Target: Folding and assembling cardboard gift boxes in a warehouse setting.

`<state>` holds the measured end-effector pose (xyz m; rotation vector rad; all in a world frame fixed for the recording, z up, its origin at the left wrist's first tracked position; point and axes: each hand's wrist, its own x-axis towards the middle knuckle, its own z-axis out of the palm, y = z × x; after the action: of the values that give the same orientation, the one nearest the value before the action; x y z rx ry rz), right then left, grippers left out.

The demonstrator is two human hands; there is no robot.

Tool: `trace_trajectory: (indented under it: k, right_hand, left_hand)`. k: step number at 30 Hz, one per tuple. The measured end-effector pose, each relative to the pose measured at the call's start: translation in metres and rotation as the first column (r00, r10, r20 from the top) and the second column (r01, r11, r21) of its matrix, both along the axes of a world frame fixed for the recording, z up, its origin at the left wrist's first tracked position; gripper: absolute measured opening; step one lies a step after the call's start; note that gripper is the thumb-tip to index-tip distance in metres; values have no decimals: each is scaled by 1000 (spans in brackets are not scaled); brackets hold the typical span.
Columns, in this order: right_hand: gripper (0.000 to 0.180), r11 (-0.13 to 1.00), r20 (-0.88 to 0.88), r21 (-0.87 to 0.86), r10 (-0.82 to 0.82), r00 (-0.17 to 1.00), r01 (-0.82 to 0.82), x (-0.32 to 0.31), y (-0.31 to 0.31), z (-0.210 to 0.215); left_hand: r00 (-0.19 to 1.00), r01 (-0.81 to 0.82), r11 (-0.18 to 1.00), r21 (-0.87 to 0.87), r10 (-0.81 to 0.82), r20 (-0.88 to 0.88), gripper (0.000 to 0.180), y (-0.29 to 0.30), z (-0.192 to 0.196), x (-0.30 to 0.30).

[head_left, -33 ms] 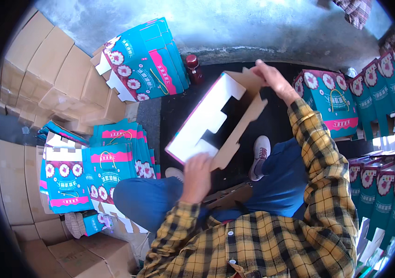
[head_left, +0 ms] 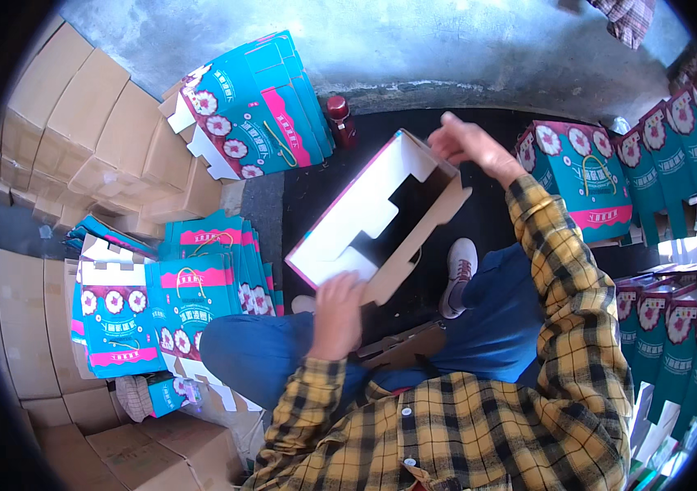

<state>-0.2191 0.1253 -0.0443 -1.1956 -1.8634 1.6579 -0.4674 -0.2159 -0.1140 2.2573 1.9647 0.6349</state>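
Note:
I hold a half-folded cardboard carton [head_left: 365, 217] in front of me, over my knees. Its white and brown inside faces up, and a pink and teal edge shows along its left side. My left hand [head_left: 336, 315] grips the carton's near end. The far end, by an open flap, is held by my right hand [head_left: 471, 147]. Both of my sleeves are yellow plaid.
Flat teal and pink cartons lie stacked at my left [head_left: 177, 303] and lean at the upper left [head_left: 258, 106]. Brown corrugated boxes [head_left: 78, 139] line the left side. A dark red bottle [head_left: 340, 119] stands by the wall. Assembled teal cartons [head_left: 577, 172] fill the right. My shoe [head_left: 459, 274] rests on a black mat [head_left: 316, 196].

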Motion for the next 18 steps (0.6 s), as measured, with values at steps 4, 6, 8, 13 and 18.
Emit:
trace_trajectory:
  k: [4,6,8,13,18]
  right_hand:
    - [95,961,189,-69,276,942,-267,-9,-25,-21]
    - [98,947,248,-4,312,917,-322,-7,-25,-19]
    - [102,977,257,25,199,946,-212,-5,-24,-26]
    - [74,534,389,732,183,903,-424,-14,-67,-15]
    - [72,259,578,739,232,783,-622,-19,-83,-39]
  left_hand:
    - [986,-44,999,9,42,160,30,1,14,-20]
    - [958,-139,990,-30,142,250,36,6,7,-15]
    - [757,-458,885,-89,440,483,48,20,-3,0]
    - [911,-341,917,208,376,-167,57,37,-18,-7]
    - [981,-182,983,29,183,-56,62,35,-14,1]
